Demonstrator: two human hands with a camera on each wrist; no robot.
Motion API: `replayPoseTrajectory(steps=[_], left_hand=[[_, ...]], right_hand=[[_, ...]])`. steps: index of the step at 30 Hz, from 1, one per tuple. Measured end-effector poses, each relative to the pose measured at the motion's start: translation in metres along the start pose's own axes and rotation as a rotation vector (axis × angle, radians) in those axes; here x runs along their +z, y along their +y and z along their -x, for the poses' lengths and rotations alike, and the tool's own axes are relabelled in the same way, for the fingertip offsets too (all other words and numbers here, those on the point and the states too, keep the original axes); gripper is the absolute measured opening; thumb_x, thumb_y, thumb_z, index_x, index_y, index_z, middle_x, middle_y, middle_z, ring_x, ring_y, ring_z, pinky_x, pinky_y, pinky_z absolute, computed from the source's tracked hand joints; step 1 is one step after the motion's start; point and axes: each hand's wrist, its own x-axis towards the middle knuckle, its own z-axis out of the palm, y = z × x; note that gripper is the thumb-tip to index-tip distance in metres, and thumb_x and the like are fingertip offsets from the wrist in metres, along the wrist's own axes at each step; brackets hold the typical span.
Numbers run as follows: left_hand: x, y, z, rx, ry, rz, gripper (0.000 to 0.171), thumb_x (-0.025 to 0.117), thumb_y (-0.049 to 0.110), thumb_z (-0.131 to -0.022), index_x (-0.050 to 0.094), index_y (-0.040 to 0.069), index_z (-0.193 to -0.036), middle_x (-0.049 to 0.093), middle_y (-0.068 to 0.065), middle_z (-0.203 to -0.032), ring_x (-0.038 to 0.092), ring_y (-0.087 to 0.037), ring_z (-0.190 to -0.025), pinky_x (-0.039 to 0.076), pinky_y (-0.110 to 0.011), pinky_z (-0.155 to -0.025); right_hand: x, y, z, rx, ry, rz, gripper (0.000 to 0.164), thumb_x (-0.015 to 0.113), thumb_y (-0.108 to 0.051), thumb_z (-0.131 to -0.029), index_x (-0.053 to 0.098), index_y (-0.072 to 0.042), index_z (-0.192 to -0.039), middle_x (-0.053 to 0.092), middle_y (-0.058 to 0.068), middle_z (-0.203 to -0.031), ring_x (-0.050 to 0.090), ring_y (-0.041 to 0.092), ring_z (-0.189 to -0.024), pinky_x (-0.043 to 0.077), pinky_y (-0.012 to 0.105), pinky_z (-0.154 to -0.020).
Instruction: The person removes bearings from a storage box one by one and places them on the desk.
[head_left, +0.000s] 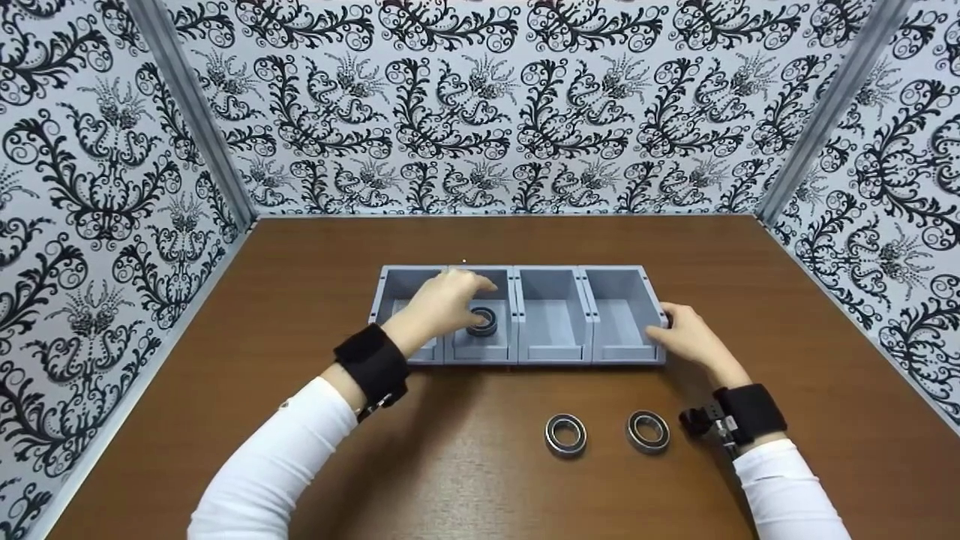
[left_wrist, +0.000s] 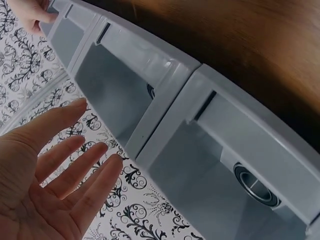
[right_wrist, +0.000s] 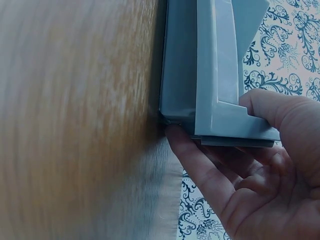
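Note:
A grey bin [head_left: 555, 355] with a row of several compartments stands on the table. My left hand [head_left: 439, 306] hovers over its left part with spread fingers, holding nothing. One ball bearing [head_left: 491, 327] lies in the second compartment from the left, below the left fingertips. The left wrist view shows another bearing [left_wrist: 256, 185] in the nearest, leftmost compartment, which the hand and forearm partly cover in the head view. My right hand [head_left: 694, 341] grips the bin's right end wall, thumb on the inner side and fingers outside. The two right compartments hold nothing visible.
Two more bearings lie on the brown wooden table [head_left: 465, 480] before the bin: one bearing [head_left: 565, 435] left of the other bearing [head_left: 648, 431], which is near the right wrist strap. Patterned panels [head_left: 480, 112] enclose the table at the back and sides.

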Motion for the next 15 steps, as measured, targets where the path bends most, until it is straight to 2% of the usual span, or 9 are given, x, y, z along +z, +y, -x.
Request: replayPoseTrajectory(steps=[6, 15], left_hand=[[0.009, 0.0, -0.006, -0.009, -0.022, -0.011, 0.05, 0.083, 0.008, -0.086, 0.069, 0.001, -0.133, 0.069, -0.016, -0.133, 0.062, -0.035, -0.126, 0.051, -0.049, -0.103], [0.018, 0.0, -0.013, 0.034, -0.024, -0.073, 0.049, 0.083, 0.006, -0.081, 0.072, 0.001, -0.128, 0.071, -0.018, -0.127, 0.067, -0.039, -0.116, 0.055, -0.051, -0.095]], right_hand=[[0.001, -0.006, 0.0, 0.062, -0.018, 0.03, 0.041, 0.064, -0.002, -0.089, 0.061, 0.02, -0.123, 0.072, 0.026, -0.103, 0.063, 0.017, -0.082, 0.049, 0.023, -0.071], [0.002, -0.006, -0.002, 0.075, -0.021, 0.042, 0.041, 0.063, -0.001, -0.089, 0.06, 0.02, -0.125, 0.072, 0.026, -0.104, 0.063, 0.017, -0.082, 0.049, 0.022, -0.071]])
